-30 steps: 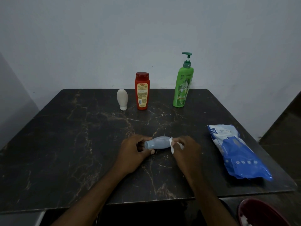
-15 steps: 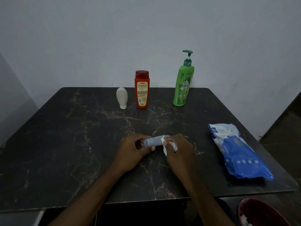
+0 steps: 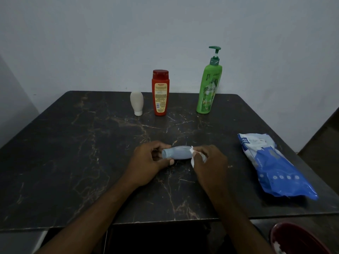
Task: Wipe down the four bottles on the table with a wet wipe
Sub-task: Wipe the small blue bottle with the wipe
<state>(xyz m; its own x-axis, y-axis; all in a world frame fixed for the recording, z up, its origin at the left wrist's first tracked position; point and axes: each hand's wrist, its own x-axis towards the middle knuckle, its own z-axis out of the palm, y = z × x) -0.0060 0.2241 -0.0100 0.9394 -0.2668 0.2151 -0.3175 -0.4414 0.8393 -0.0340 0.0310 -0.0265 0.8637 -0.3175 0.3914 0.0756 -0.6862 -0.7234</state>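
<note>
Where the near edge of the view runs out at five o'clock, a dark red round vessel (image 3: 300,239) shows only part of its rim, lower than the dark marble-veined table top (image 3: 73,162). Both forearms reach in from six o'clock to the table's middle, where a small pale blue plastic bottle (image 3: 177,153) lies on its side, cap toward nine o'clock. The left hand (image 3: 148,162) grips the cap end, with its thumb along the near side of the neck and its curled fingers over the far side. The right hand (image 3: 211,162) is clamped on the base end at three o'clock, fingers bunched round a crumpled white wet wipe (image 3: 193,158) pressed to the bottle; scraps of wipe stick out between fingers and bottle. Whether the bottle touches the table cannot be told. Well apart, at three o'clock from the hands, a soft blue and white pack of wipes (image 3: 275,165) lies flat. Three bottles stand upright along the far edge: at eleven o'clock a small white egg-shaped bottle (image 3: 136,103) resting on its cap, just beside it a red-orange flat bottle (image 3: 160,94) with a dark red cap, and at one o'clock a tall green pump bottle (image 3: 208,88). Behind them rises a plain pale wall (image 3: 110,43).
</note>
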